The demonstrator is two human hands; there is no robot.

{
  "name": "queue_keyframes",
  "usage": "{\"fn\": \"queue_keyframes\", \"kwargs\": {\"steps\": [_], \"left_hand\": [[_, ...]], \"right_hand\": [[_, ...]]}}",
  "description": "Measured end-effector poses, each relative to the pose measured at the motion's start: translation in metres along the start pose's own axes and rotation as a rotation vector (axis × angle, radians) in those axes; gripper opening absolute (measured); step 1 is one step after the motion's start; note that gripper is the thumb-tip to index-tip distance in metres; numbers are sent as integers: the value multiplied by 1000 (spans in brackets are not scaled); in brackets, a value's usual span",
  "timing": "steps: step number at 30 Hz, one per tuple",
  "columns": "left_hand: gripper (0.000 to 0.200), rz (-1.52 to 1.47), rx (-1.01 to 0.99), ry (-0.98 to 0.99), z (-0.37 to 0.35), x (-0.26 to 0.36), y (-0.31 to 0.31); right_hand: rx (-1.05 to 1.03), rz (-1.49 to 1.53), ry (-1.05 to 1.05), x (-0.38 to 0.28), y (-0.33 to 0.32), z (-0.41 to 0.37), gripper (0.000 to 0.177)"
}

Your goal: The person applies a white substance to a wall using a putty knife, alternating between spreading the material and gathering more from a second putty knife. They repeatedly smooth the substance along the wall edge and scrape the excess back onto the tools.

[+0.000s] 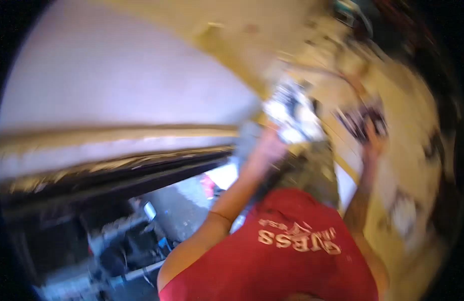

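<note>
Motion blurs the whole view. My left hand [270, 145] is at the near edge of a shiny, silvery-white crumpled item [293, 113]; its fingers are smeared, so its grip cannot be made out. On the right, my right hand [374, 140] has its fingers on a dark, striped item [360, 120] that lies over the tan surface [402, 165]. How the fingers close on it is too blurred to tell. Both arms reach forward from my red shirt.
A large pale panel [126, 80] with a layered edge fills the left. Below it are dark equipment [126, 246] and a red item [208, 186] on the floor. A whitish item [405, 214] lies at the right, and dark clutter lines the far right.
</note>
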State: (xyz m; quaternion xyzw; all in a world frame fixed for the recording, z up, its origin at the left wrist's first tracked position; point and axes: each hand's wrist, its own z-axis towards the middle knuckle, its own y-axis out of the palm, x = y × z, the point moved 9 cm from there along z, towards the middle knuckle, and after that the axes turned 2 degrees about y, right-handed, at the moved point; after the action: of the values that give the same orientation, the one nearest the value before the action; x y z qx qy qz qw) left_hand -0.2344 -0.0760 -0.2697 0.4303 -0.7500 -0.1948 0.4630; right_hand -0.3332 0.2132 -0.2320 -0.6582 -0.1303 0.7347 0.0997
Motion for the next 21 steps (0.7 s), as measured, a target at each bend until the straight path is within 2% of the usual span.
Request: {"fn": "queue_keyframes", "kwargs": {"steps": [1,2,3,5,6,8,11,14,15,18,20,21], "left_hand": [[23,25,-32,114,-5,13,23],[23,46,-62,229,-12,26,46],[24,77,-85,294,-20,32,55],[32,85,-143,361,-49,46,85],[33,32,-159,393,-64,50,98],[32,36,-119,425,-73,50,99],[30,6,-121,469,-96,59,90],[34,52,-79,552,-111,79,74],[33,47,-120,576,-113,63,112],[32,67,-89,575,-121,72,103],[31,96,-125,536,-122,78,95],[30,134,-166,504,-122,80,95]], "right_hand": [[106,-533,-303,3,-10,-3,46],[182,135,-60,-31,-18,1,41],[408,853,54,-68,-24,-5,36],[334,1115,-155,-138,-21,-11,34],[311,1184,-158,-144,-19,-15,35],[273,1175,-222,-152,-19,-16,35],[320,1037,-208,-176,-8,-37,33],[258,946,-272,-187,22,-57,31],[330,854,-272,-186,-18,-56,31],[263,643,-428,-193,-17,-72,32],[129,710,-509,-191,-22,-65,32],[58,820,-478,-189,-29,-59,31]]}}
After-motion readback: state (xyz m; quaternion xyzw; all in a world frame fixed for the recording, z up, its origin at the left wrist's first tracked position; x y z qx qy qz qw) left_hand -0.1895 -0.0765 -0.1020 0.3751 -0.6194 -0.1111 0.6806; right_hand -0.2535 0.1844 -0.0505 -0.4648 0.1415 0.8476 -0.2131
